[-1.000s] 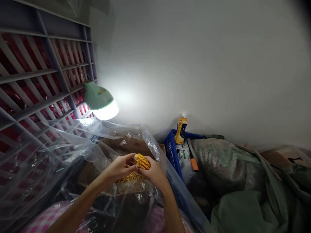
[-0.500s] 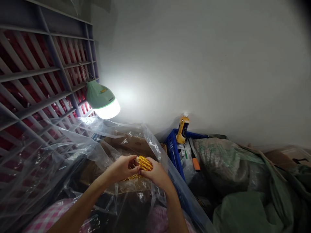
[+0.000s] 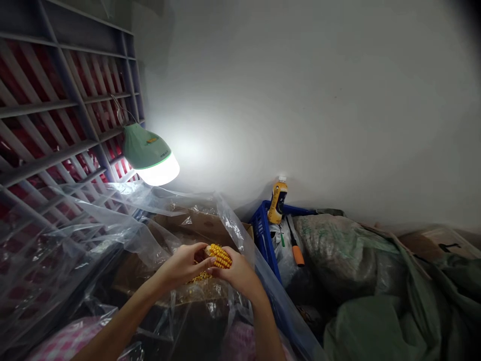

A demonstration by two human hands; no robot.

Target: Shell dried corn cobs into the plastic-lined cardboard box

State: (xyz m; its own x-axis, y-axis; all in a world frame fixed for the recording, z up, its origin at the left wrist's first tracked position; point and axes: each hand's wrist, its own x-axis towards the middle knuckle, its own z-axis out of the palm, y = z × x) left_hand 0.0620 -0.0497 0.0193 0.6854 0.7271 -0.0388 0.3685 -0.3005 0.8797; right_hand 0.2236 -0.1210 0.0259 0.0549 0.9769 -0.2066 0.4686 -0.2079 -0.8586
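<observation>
While both hands grip it, corn cob [image 3: 219, 255] lying crosswise, tip pointing up-left.

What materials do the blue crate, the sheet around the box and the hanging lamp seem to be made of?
Blue crate: likely rigid moulded plastic, with slotted walls and an even colour.
Sheet: thin clear plastic film, glossy and crinkled.
Hanging lamp: apparently smooth plastic, a green top over a glowing white dome.

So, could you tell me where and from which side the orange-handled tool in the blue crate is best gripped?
Probably by the orange handle, coming from above. The tool leans in the blue crate with that end nearest and uncovered, while its dark shaft runs up toward the bottle. Both hands, left and right, are on the corn cob.
</observation>
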